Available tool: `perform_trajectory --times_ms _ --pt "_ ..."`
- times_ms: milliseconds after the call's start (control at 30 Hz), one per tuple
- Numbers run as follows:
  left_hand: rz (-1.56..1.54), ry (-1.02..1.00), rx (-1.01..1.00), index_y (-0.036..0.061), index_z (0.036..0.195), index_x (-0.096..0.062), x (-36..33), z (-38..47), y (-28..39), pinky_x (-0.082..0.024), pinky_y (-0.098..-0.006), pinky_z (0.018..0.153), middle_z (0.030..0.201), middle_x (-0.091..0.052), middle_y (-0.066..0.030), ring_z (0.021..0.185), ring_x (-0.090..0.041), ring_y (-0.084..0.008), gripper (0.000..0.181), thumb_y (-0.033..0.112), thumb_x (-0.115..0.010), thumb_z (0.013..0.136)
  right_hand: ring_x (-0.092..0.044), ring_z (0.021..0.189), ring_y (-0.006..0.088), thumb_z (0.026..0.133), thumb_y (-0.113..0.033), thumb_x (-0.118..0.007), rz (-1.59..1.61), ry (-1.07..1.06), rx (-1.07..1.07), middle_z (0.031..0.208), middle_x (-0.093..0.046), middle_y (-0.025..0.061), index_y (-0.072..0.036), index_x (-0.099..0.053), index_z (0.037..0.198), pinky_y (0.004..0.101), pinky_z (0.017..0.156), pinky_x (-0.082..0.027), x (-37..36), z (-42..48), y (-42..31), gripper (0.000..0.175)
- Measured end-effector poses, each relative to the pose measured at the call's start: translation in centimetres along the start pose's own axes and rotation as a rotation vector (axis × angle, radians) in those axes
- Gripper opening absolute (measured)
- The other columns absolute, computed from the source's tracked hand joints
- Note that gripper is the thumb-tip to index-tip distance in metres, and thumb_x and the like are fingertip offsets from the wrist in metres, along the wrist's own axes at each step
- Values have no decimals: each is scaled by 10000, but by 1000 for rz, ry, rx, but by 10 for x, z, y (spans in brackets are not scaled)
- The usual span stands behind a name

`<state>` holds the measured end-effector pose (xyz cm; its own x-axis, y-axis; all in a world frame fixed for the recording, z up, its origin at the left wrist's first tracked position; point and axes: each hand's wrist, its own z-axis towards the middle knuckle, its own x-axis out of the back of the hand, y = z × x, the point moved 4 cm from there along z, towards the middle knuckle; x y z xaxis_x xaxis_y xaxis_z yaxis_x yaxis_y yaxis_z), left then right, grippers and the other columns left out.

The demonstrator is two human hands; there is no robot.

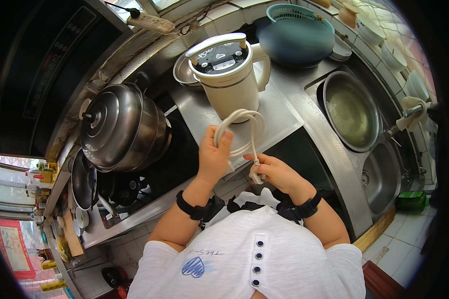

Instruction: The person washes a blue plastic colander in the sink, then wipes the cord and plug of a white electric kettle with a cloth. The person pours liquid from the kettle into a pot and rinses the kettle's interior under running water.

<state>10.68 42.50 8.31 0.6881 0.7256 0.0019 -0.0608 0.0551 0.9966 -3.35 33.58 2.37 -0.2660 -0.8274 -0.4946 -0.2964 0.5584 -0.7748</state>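
Note:
A white power cord (260, 119), wound in loops, hangs between my hands at the front edge of the steel counter. My left hand (215, 157) grips the coil, thumb over the loops. In my right hand (278, 172) is the plug end (257, 175), pinched between thumb and fingers. Just beyond the cord stands a cream soy milk maker (230, 91), upright on the counter. Its dark control panel (222, 59) faces up beneath an arched carrying handle. A side handle (262, 71) points right. Whether the cord joins the appliance is not visible.
Left of me, a large lidded steel pot (123, 127) sits on the black stove, near a frying pan (83, 183). To the right, a metal basin (351, 112) of cloudy liquid rests over the sink (381, 175). A power strip (151, 24) lies along the back ledge.

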Motion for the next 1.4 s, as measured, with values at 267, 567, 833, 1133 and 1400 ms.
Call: perform_trajectory --times_ms 267,567,833,1133,1400 --pt "-536 -75 186 118 842 -477 2 2 1 -313 -188 453 556 -323 59 465 -301 -39 231 328 -528 921 -550 699 202 776 -167 -642 -1141 496 458 791 -562 81 -93 -659 936 333 616 -445 18 -20 -23 178" --pt "-757 -159 290 136 845 -442 -18 -10 -9 -374 -218 507 583 -310 40 504 -333 -63 277 387 -409 959 -594 910 133 903 -188 -513 -11 264 339 1030 -601 60 -50 -537 1167 245 742 -475 8 4 -17 299" --pt "157 -104 -105 36 937 -509 -18 -20 2 -430 -220 645 697 -501 10 656 -484 -70 263 298 -497 942 -579 947 134 943 -259 -480 99 353 448 995 -621 79 -20 -543 1142 260 825 -453 3 2 -24 317" --pt "-119 -75 165 44 1062 -505 -5 -10 -23 -490 -246 664 902 -552 -41 733 -579 -118 263 274 -504 936 -558 839 119 944 -271 -483 283 14 432 873 -617 52 -15 -581 998 252 809 -419 1 -3 -22 279" --pt "-305 -192 397 72 1134 -480 2 1 -14 -494 -285 757 855 -575 -18 811 -591 -107 346 364 -436 953 -584 695 92 937 -239 -495 -20 120 263 821 -611 47 -17 -569 999 210 626 -483 14 -7 -52 242"
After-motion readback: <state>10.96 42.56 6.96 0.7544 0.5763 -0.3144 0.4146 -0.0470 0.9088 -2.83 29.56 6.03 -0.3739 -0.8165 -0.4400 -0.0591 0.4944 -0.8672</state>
